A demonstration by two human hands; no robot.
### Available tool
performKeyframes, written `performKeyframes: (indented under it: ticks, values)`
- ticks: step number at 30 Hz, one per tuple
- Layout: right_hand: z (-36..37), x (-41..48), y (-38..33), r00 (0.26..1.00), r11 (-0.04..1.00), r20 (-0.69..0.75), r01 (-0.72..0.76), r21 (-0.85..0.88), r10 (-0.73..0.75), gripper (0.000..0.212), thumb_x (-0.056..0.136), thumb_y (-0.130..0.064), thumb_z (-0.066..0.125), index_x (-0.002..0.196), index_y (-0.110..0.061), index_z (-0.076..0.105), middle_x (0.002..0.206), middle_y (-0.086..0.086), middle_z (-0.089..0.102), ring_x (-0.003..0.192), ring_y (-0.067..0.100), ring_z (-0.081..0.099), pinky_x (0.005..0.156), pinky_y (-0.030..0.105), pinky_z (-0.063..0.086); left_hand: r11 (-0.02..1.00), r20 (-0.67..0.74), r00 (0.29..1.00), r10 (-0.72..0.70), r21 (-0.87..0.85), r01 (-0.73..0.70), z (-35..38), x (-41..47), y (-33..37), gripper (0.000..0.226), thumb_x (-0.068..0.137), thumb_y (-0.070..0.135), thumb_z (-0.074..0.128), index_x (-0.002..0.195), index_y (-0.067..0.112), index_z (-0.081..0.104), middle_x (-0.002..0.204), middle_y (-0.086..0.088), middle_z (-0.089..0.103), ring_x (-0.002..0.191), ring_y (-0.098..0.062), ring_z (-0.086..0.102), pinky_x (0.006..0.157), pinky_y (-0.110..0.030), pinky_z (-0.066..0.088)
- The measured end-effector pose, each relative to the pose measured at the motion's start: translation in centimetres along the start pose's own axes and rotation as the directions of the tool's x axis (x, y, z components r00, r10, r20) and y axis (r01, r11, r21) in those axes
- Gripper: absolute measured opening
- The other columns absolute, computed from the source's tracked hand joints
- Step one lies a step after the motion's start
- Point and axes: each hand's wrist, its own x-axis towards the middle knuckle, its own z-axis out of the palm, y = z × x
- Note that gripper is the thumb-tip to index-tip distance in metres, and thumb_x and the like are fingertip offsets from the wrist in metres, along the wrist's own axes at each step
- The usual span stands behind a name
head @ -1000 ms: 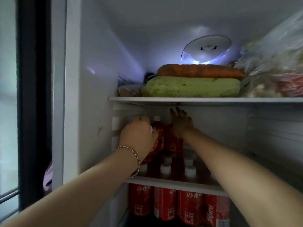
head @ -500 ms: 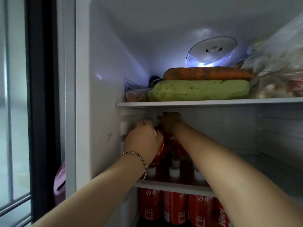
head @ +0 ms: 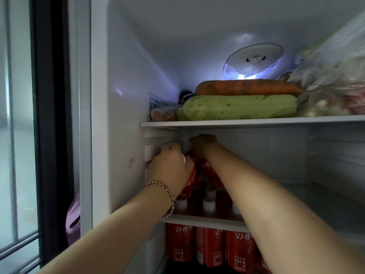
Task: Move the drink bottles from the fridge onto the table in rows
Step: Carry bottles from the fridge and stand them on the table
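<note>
Both my arms reach into the open fridge, onto its middle shelf (head: 205, 221). My left hand (head: 169, 167), with a bracelet at the wrist, grips the top of a red-labelled drink bottle (head: 190, 178) that leans to the right. My right hand (head: 203, 144) curls round the neck of a second red bottle (head: 210, 171) just behind it, right under the upper shelf (head: 256, 122). More red bottles with white caps (head: 209, 202) stand on the same shelf below my hands. Another row of red bottles (head: 209, 246) fills the shelf beneath.
The upper shelf carries a green marrow (head: 239, 106), a carrot (head: 246, 87) on top of it, and plastic bags of food (head: 331, 84) at right. The fridge's left wall (head: 122, 135) is close to my left hand. A window (head: 17, 135) lies at far left.
My right hand went from spread fingers to curled round a bottle neck. Both bottles now tilt up off the shelf. The camera has moved nearer and slightly left.
</note>
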Motion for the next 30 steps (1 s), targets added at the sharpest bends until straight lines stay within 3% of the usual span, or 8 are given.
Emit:
performKeyframes:
  ticks: [4, 9, 13, 18, 21, 26, 30]
  values:
    - [0.3, 0.0, 0.3, 0.998, 0.997, -0.065, 0.017, 0.078, -0.012, 0.058, 0.09, -0.048, 0.051, 0.139, -0.018, 0.039, 0.143, 0.01, 0.045, 0.129, 0.028, 0.045, 0.102, 0.037, 0.038, 1.0, -0.009, 1.0, -0.004, -0.002, 0.004, -0.2, -0.1, 0.0, 0.03, 0.086, 0.036, 0.051, 0.096, 0.008, 0.055, 0.106, -0.012, 0.056, 0.092, -0.034, 0.059, 0.069, -0.034, 0.044]
    - [1.2, 0.1, 1.4, 0.988, 0.982, -0.153, 0.047, 0.184, -0.019, 0.049, 0.09, -0.046, 0.052, 0.131, -0.019, 0.044, 0.134, 0.013, 0.054, 0.12, 0.03, 0.053, 0.094, 0.033, 0.04, 1.0, 0.012, 1.0, -0.008, 0.003, 0.008, -0.3, -0.1, 0.1, 0.03, 0.087, 0.035, 0.05, 0.099, 0.007, 0.055, 0.109, -0.012, 0.056, 0.093, -0.033, 0.059, 0.07, -0.035, 0.045]
    - [1.2, 0.3, 1.0, 0.991, 0.986, -0.12, 0.077, 0.145, -0.06, 0.054, 0.094, -0.046, 0.045, 0.143, -0.024, 0.035, 0.145, 0.011, 0.042, 0.131, 0.027, 0.042, 0.106, 0.035, 0.034, 1.0, 0.002, 1.0, -0.013, 0.01, 0.013, -0.4, 0.0, 0.3, 0.029, 0.087, 0.034, 0.05, 0.099, 0.008, 0.055, 0.11, -0.012, 0.056, 0.094, -0.033, 0.059, 0.071, -0.035, 0.045]
    - [1.1, 1.5, -0.8, 0.998, 0.978, -0.036, 0.061, 0.2, -0.055, 0.048, 0.095, -0.038, 0.045, 0.137, -0.016, 0.046, 0.146, 0.01, 0.042, 0.132, 0.027, 0.042, 0.107, 0.039, 0.035, 1.0, -0.011, 1.0, -0.025, 0.012, 0.025, -0.3, 0.0, 0.1, 0.03, 0.087, 0.036, 0.05, 0.099, 0.009, 0.054, 0.108, -0.01, 0.056, 0.094, -0.031, 0.059, 0.07, -0.035, 0.044]
    - [2.5, 2.1, -1.8, 1.0, 0.967, 0.013, 0.001, 0.255, -0.004, 0.054, 0.096, -0.028, 0.044, 0.144, -0.009, 0.032, 0.152, 0.018, 0.026, 0.132, 0.035, 0.039, 0.107, 0.04, 0.035, 1.0, -0.025, 1.0, -0.001, 0.0, 0.001, -0.2, -0.1, -0.3, 0.03, 0.087, 0.036, 0.049, 0.096, 0.008, 0.054, 0.106, -0.01, 0.056, 0.091, -0.029, 0.059, 0.068, -0.034, 0.044]
    - [2.7, 2.3, -1.6, 0.996, 0.968, -0.008, -0.084, 0.235, 0.088, 0.064, 0.095, -0.03, 0.046, 0.146, -0.001, 0.021, 0.155, 0.02, 0.014, 0.133, 0.038, 0.038, 0.105, 0.042, 0.033, 1.0, -0.027, 1.0, -0.007, -0.004, 0.007, -0.1, 0.0, -0.1, 0.029, 0.086, 0.036, 0.05, 0.094, 0.008, 0.054, 0.104, -0.011, 0.057, 0.091, -0.032, 0.059, 0.069, -0.035, 0.045]
    - [1.7, 1.2, -0.2, 0.997, 0.977, -0.046, -0.047, 0.209, 0.058, 0.062, 0.087, -0.035, 0.06, 0.139, -0.007, 0.04, 0.155, 0.02, 0.011, 0.128, 0.036, 0.044, 0.101, 0.039, 0.04, 1.0, -0.031, 0.999, -0.012, -0.001, 0.011, 0.0, 0.1, -0.1, 0.028, 0.086, 0.034, 0.05, 0.094, 0.008, 0.054, 0.105, -0.012, 0.057, 0.093, -0.033, 0.059, 0.073, -0.035, 0.045]
